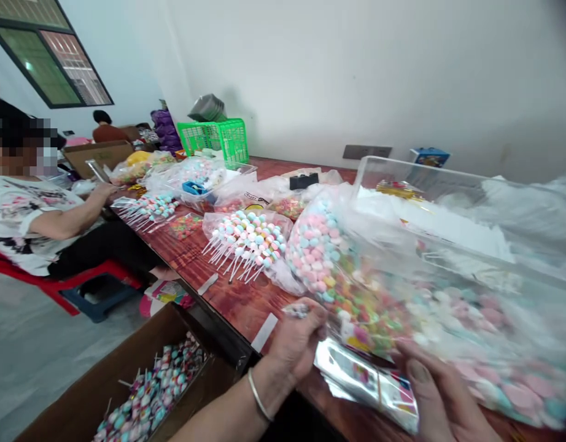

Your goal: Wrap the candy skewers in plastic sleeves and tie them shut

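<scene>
My left hand [296, 344], a bangle on its wrist, pinches the corner of a small clear packet [298, 310] above the wooden table [237, 301]. My right hand [437, 393] lies at the lower right with its thumb on a stack of printed clear wrappers [366, 383]. Just beyond both hands bulges a big clear bag of pastel candies [324, 252]. A pile of candy skewers on white sticks [246, 242] lies further left on the table.
An open cardboard box [140, 387] with wrapped skewers stands below the table's near edge. A seated person [29, 221] works at the far left end. A clear plastic bin [449, 209], a green basket [218, 138] and more candy bags crowd the tabletop.
</scene>
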A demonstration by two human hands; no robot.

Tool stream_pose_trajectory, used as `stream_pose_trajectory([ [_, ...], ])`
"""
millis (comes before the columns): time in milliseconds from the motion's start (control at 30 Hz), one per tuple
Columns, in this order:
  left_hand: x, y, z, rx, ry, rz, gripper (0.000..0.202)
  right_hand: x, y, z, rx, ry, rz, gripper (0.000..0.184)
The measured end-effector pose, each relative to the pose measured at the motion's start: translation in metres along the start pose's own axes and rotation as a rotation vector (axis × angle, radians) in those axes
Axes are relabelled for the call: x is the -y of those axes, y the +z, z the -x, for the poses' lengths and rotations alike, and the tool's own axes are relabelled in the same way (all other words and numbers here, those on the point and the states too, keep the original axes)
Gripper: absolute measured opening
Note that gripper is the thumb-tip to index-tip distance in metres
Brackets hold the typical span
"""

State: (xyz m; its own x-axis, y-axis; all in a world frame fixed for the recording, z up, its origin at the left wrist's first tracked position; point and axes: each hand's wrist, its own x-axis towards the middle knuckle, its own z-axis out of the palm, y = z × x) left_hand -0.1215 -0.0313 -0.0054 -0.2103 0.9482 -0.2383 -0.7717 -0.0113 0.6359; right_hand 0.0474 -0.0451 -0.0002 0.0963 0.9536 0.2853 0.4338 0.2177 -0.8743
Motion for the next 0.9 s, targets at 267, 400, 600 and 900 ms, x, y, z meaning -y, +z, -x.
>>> stream_pose_trajectory([
  [267,-0.1,-0.078,0.01,-0.265,0.31,0.084,0.03,0.066,0.198,-0.066,0.678,0.237,-0.231,0.039],
  [400,-0.112,-0.097,0.01,-0.367,0.343,0.102,0.031,0.077,0.278,-0.093,0.63,0.282,-0.152,0.031],
  [600,-0.11,-0.104,-0.006,-0.355,0.272,0.188,0.034,0.07,0.281,-0.101,0.595,0.359,-0.189,0.033],
  [900,-0.064,-0.067,-0.024,-0.23,-0.114,0.482,0.017,0.042,0.057,-0.062,0.446,0.066,-0.127,0.027],
])
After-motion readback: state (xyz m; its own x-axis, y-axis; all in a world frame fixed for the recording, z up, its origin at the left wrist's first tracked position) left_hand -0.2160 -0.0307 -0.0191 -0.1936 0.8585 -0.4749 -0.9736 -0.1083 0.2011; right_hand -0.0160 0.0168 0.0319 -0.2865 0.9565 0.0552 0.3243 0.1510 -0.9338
